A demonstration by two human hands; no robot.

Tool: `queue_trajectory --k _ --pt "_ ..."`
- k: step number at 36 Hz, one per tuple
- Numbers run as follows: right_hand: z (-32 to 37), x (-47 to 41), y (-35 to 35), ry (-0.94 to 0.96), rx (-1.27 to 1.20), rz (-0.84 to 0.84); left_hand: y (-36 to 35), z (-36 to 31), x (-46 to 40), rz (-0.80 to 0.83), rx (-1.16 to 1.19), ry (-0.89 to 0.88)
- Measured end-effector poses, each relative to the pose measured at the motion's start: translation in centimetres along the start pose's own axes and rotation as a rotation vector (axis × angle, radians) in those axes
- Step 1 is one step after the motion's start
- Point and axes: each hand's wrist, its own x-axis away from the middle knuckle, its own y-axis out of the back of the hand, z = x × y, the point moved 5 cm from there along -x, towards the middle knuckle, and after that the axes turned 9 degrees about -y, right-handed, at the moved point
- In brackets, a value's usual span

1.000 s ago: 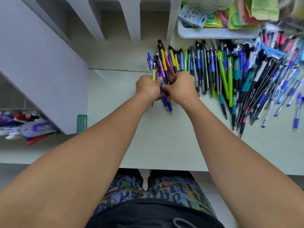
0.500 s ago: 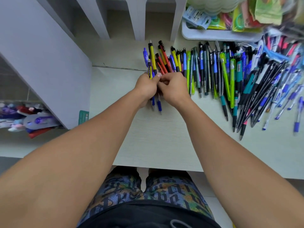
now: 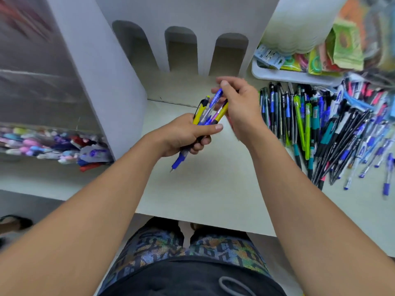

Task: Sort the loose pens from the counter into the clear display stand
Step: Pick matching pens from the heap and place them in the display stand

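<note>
Left hand [image 3: 181, 135] up above the counter [image 3: 213, 189], fingers wrapped tight round a small bunch of pens [image 3: 205, 117], yellow and blue ones, tips down and pointing at the body. Right hand [image 3: 239, 107] just beside it, fingers curled and pinching the top ends of the same bunch. Big pile of loose pens [image 3: 320, 129] flat on the counter to the right, well apart from the hands. White tray [image 3: 277, 74] with bright packets behind the pile. Clear display stand [image 3: 53, 133] far left, blurry, with coloured things inside. Patterned shorts [image 3: 181, 251] down below.
</note>
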Motion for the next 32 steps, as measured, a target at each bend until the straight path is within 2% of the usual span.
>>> queue_trajectory --k 9,15,19,22,25,29,32 --pt "5.6 6.6 -5.5 0.159 0.030 0.121 1.7 -3.6 7.3 -0.047 0.198 -0.155" --pt "8.3 11.5 -10.0 0.231 -0.100 0.105 5.1 -4.9 12.7 -0.018 0.255 -0.266" --pt "9.5 15.2 -15.1 0.338 -0.165 0.043 9.1 -4.8 16.8 0.057 0.280 -0.288" --pt "9.8 17.7 -19.4 0.429 -0.205 -0.001 12.9 -4.5 19.4 0.056 0.294 -0.326" --pt "8.9 19.5 -23.9 0.448 -0.255 0.022 16.8 -4.2 21.0 -0.054 0.389 -0.398" --pt "5.9 20.7 -28.3 0.334 -0.274 -0.018 21.5 -3.7 21.8 -0.334 0.632 -0.436" --pt "4.0 21.5 -30.8 0.252 -0.362 -0.034 23.5 -3.1 22.0 -0.466 0.770 -0.432"
